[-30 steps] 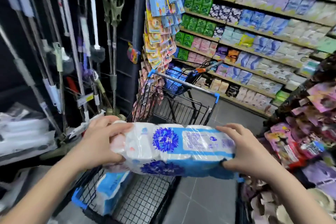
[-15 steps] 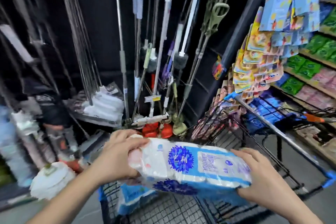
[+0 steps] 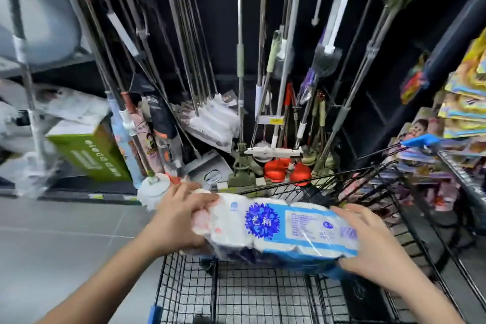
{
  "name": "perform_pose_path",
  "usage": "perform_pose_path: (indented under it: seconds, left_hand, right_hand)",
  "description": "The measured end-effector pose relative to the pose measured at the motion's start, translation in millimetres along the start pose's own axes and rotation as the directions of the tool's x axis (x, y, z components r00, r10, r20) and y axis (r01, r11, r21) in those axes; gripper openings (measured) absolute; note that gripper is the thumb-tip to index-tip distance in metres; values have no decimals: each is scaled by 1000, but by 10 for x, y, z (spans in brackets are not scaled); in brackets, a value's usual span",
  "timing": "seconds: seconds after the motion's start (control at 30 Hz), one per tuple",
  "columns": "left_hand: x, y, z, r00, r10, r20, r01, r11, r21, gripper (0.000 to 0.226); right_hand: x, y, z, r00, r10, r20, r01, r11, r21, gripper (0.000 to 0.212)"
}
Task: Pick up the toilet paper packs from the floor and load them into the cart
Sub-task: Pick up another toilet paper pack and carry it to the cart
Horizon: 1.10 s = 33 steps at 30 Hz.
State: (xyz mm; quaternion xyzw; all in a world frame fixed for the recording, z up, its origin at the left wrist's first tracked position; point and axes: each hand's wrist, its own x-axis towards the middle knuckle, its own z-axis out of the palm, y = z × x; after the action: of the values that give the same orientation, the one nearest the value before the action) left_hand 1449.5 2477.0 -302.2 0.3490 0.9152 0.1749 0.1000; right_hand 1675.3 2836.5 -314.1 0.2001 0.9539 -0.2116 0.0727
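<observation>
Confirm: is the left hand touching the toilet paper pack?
Touching. Head view: the left hand grips the toilet paper pack at its end, fingers curled over the top.

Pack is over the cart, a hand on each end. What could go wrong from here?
The left hand and right hand grip only the ends of the toilet paper pack; its glossy wrap might slip. Its left end sits near the cart wall, so releasing might catch the rim. A forward swing might knock the mop handles.
</observation>
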Motion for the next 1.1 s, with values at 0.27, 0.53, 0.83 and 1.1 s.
perform_pose_path:
  seconds: [0.27, 0.53, 0.83, 1.1]
  left_hand:
    - [-281, -97, 589, 987, -158, 35, 158, 987, 26, 97]
    - [-314, -302, 1271, 975, -214, 53, 214, 977, 9, 99]
    - [-220, -434, 1801, 930, -283, 236, 267, 959, 100, 105]
    - [-132, -464, 2339, 897, -344, 278, 300, 935, 189, 104]
  right_hand:
    - [215, 110, 246, 978, -40, 205, 47, 998, -33, 118]
    - [357, 277, 774, 970, -50, 236, 64, 997, -53, 117]
    - [618, 448, 1410, 947, 16, 320, 12, 996, -84, 118]
    - [799, 640, 2011, 952, 77, 295, -34, 988, -150, 118]
